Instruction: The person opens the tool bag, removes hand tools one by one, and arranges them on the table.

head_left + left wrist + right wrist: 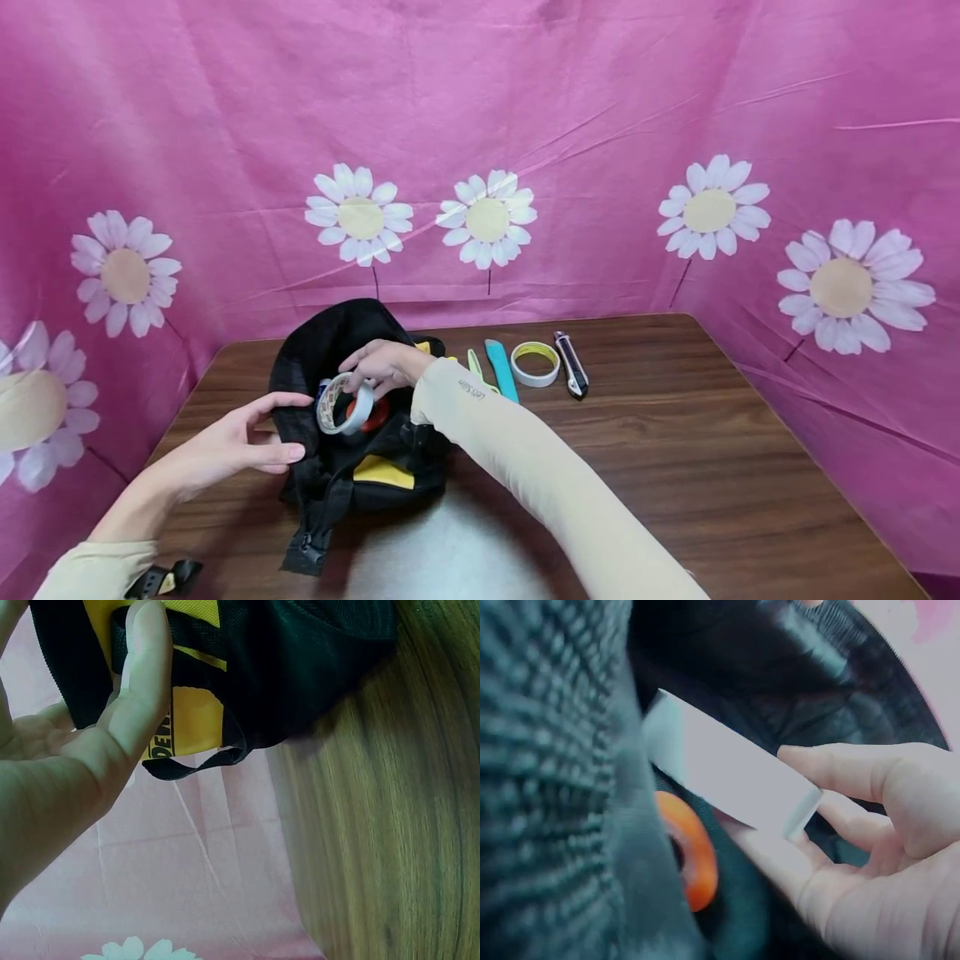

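A black and yellow fabric tool bag (348, 329) stands at the left of the table with its mouth spread. My left hand (225, 442) grips the left edge of that mouth between thumb and fingers. In the left wrist view, yellow panels and part of some black lettering show on the bag's outer side. Inside the mouth, my right hand (386, 364) pinches a white tape roll (727, 765) by its band, thumb and fingers on opposite sides. An orange-red ring-shaped thing (700, 859) lies lower in the bag, beside the roll. The bag's bottom is hidden.
Right of the bag, a pale green thing (475, 364) is partly covered by my right sleeve. Beside it lie a flat teal tool (501, 371), another tape roll (553, 372) and a dark box cutter (572, 367). Pink cloth (585, 167) with daisies surrounds the wooden table (675, 467).
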{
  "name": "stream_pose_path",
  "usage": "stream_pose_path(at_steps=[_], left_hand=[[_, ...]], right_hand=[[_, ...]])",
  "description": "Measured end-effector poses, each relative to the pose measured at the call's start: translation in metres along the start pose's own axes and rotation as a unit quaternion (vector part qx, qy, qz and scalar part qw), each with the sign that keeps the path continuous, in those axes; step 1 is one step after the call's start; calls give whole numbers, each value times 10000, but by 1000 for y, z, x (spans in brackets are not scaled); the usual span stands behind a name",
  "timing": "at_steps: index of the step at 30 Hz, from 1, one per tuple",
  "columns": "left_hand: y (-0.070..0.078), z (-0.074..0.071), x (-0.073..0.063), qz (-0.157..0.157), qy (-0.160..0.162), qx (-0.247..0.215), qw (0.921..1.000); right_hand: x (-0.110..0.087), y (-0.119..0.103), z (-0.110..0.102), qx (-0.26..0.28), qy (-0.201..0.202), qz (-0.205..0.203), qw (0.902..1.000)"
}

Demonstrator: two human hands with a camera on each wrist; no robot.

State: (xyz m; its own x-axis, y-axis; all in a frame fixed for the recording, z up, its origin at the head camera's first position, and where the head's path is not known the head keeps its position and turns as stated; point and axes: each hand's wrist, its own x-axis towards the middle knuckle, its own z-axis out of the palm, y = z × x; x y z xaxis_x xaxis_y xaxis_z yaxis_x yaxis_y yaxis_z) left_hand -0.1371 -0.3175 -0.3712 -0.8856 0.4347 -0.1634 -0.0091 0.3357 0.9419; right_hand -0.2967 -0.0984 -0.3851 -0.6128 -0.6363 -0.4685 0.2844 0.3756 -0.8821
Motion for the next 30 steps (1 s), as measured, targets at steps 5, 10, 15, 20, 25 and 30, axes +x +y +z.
stream_pose_path(at_steps=[5,10,15,20,25,30], left_hand=[[-1,1,3,126,-60,-26,9999],[-2,1,1,194,-25,26,9998],[-4,0,2,363,-140,36,9992],[-4,0,0,372,-134,41,9992],[-3,2,4,243,-167,-35,9996],[-3,1,2,175,-124,-16,9998]], right_hand=[[-18,-16,-4,81,-352,120,9993],[-39,-31,-14,-118,-622,229,9977],[-63,-39,-30,-275,-762,89,9967],[-89,-45,-47,-175,-864,-184,9959],[-116,-47,-73,-326,-984,-305,9941],[-138,-44,-100,-442,-941,-436,9936]])
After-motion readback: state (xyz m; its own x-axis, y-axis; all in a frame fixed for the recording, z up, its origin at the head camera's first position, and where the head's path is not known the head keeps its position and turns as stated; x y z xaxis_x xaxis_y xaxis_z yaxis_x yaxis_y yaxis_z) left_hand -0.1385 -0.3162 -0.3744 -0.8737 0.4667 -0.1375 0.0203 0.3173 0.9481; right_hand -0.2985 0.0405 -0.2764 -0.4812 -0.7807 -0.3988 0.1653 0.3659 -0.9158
